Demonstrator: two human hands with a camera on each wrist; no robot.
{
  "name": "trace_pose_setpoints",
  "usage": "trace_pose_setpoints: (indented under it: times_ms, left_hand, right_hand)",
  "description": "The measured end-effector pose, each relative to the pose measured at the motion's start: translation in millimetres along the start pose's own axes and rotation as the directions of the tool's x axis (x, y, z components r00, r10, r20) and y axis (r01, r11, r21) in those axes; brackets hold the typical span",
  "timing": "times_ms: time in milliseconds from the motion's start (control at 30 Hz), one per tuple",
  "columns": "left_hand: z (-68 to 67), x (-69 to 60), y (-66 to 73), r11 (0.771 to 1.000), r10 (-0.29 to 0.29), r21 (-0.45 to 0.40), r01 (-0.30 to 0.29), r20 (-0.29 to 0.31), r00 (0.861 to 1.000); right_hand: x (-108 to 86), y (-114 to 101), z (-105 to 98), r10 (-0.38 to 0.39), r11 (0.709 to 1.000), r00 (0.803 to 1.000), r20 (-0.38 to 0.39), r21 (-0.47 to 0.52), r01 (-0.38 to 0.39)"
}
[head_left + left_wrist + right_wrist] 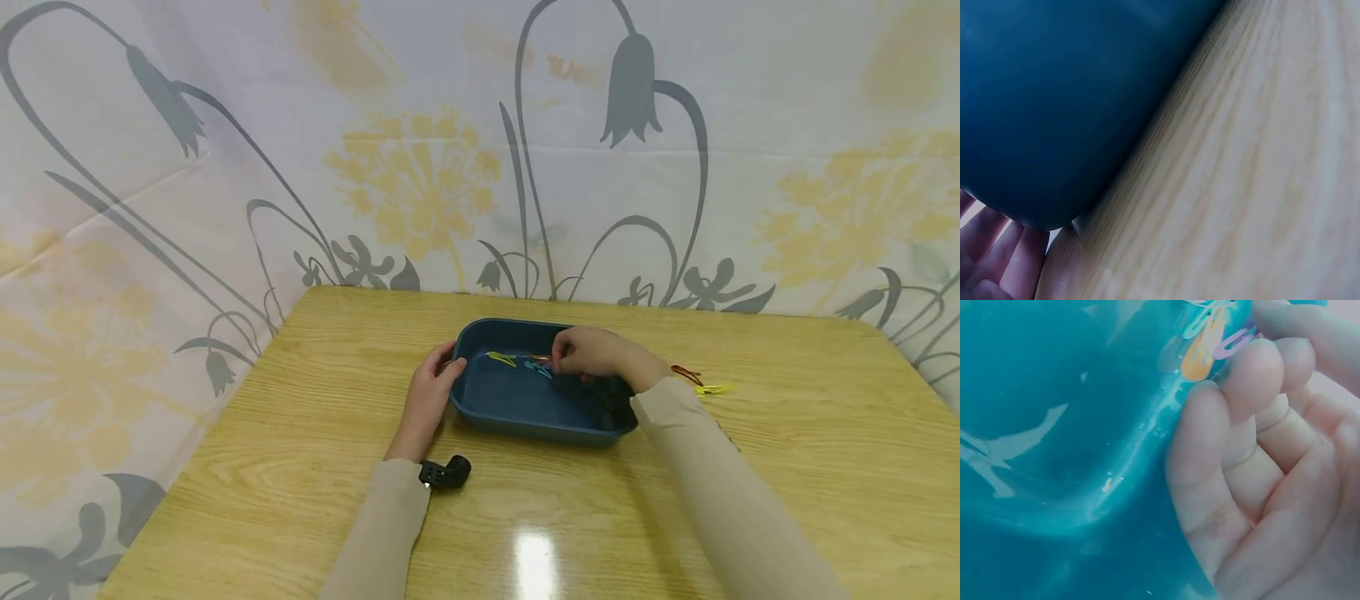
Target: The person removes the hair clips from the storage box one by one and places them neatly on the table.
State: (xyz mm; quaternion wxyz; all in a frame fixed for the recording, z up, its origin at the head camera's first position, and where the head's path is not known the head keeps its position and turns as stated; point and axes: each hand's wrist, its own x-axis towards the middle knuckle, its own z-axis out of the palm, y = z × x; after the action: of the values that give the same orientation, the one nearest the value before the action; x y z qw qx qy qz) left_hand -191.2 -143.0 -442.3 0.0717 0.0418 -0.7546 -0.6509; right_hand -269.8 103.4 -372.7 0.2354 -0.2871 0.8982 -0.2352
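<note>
A dark blue rectangular tray [517, 404] sits on the wooden table. My left hand [433, 387] grips its left end, thumb over the rim and fingers along the outer wall. My right hand [596, 357] is over the tray's right part, its fingers [1254, 375] curled and pinching a purple snap hair clip [1233, 345]. In the right wrist view, an orange hair clip [1200, 357] lies just beyond the fingertips. Inside the tray are also a yellow hair clip [502, 359] and a blue hair clip [537, 367]. My right hand partly covers the others.
Right of the tray, a red-brown hair clip [686, 374] and yellow hair clips [714, 389] lie on the table [810, 433], beside my right sleeve. A black wristband [446, 473] is at my left wrist. A flower-patterned cloth [465, 75] hangs behind the table.
</note>
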Motion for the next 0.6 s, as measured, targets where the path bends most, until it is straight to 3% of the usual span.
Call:
trace_pose_setpoints:
  times_ms: [400, 600]
  left_hand:
    - [-1.8, -0.6, 2.5, 1.0, -0.023, -0.013, 0.023, 0.011, 1.0]
    - [-2.3, -6.6, 17.7, 0.999, -0.028, -0.026, 0.029, 0.031, 0.999]
  right_hand:
    - [-9.4, -12, -7, -0.035, 0.999, 0.999, -0.037, 0.018, 0.036]
    - [-15.7, -11, -11, -0.021, 0.997, 0.998, -0.063, 0.066, 0.026]
